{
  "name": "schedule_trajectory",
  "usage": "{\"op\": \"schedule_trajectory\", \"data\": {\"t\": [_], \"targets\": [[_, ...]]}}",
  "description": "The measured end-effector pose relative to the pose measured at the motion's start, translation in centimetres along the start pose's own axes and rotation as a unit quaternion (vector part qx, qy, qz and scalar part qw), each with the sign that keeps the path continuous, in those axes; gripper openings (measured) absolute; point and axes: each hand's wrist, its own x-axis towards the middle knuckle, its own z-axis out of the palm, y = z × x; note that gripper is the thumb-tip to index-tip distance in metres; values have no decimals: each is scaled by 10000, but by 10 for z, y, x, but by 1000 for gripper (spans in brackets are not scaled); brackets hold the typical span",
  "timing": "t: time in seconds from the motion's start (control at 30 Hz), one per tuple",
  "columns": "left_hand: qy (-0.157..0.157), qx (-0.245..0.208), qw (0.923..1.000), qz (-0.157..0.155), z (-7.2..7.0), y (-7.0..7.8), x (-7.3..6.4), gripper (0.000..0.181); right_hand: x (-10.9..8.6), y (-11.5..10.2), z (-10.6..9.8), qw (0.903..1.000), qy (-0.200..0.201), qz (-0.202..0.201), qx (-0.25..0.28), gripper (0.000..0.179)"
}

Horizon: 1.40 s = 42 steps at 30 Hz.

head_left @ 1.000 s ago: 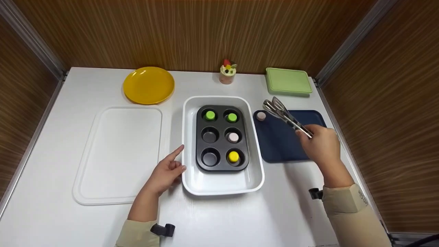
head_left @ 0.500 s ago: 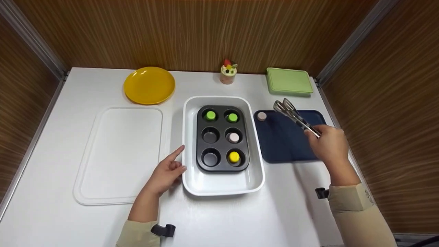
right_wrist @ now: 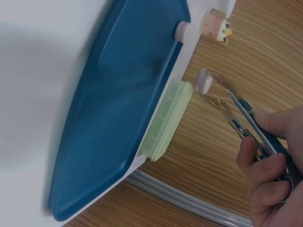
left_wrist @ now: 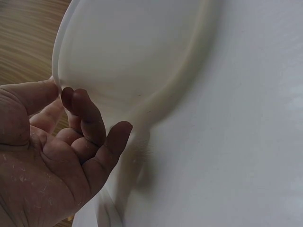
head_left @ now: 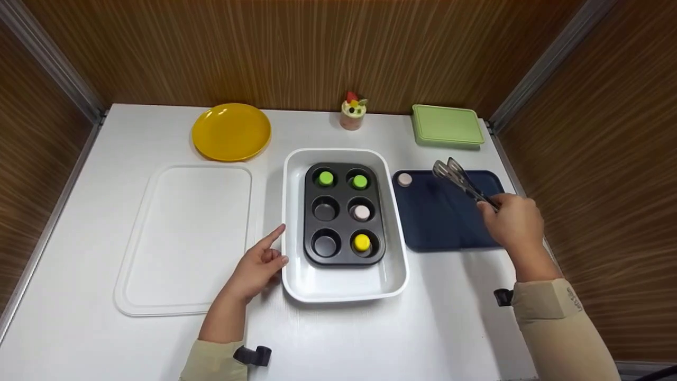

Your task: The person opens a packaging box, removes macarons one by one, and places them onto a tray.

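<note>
My right hand [head_left: 514,222] grips metal tongs [head_left: 465,185] by the handles above the navy tray [head_left: 449,227]. In the right wrist view the tong tips hold a pale pink disc [right_wrist: 204,82]; it is hidden in the head view. A second pale disc [head_left: 404,180] lies on the tray's back left corner. My left hand [head_left: 256,269] touches the left rim of the white basin [head_left: 344,286] with index finger and thumb, other fingers curled loosely. Inside sits a dark muffin tin [head_left: 344,253]. Its cups hold two green pieces [head_left: 326,179], a pale disc [head_left: 361,212] and a yellow piece [head_left: 362,243].
A flat white lid or tray [head_left: 185,238] lies left of the basin. Behind stand a yellow plate [head_left: 231,132], a small dessert cup [head_left: 353,114] and a light green lidded box [head_left: 447,124]. Wood-grain panels [head_left: 296,53] enclose the table's back and sides.
My right hand has moved rightward with the tongs over the navy tray, and their tips now lie farther from the disc on its corner. The left hand stays at the basin rim.
</note>
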Motion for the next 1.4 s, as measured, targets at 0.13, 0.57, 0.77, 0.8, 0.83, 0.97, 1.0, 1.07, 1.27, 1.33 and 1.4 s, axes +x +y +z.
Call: {"op": "schedule_trajectory", "data": {"t": [0.13, 0.57, 0.77, 0.8, 0.83, 0.97, 1.0, 1.07, 1.27, 1.33, 1.4], "targets": [[-4, -51, 10000, -39, 0, -1, 0, 73, 2, 5, 2, 9999, -87, 97, -22, 34], [-50, -36, 10000, 45, -1, 0, -1, 72, 14, 14, 12, 9969, -606, 440, -242, 39], [-37, -39, 10000, 55, -1, 0, 0, 72, 22, 16, 16, 9953, -763, 500, -340, 39], [-36, -34, 10000, 61, -1, 0, 0, 72, 22, 17, 16, 9950, -786, 501, -351, 39], [-39, -31, 10000, 71, -1, 0, 0, 72, 22, 17, 17, 9949, -802, 500, -360, 39], [-9, 2, 10000, 46, -1, -1, 0, 72, 22, 18, 20, 9962, -706, 380, -353, 37], [3, 5, 10000, 34, -1, -1, 0, 73, 21, 18, 20, 9966, -669, 339, -354, 37], [35, 21, 10000, 13, 0, -1, 1, 73, 21, 18, 21, 9972, -600, 265, -348, 36], [57, 72, 10000, 24, 0, 1, 0, 72, 21, 17, 23, 9972, -590, 232, -401, 36], [35, 92, 9999, 34, -1, 2, 0, 72, 22, 18, 24, 9969, -619, 275, -408, 36], [13, 95, 9999, 35, -1, 2, 0, 72, 22, 18, 25, 9965, -660, 326, -393, 37]]}}
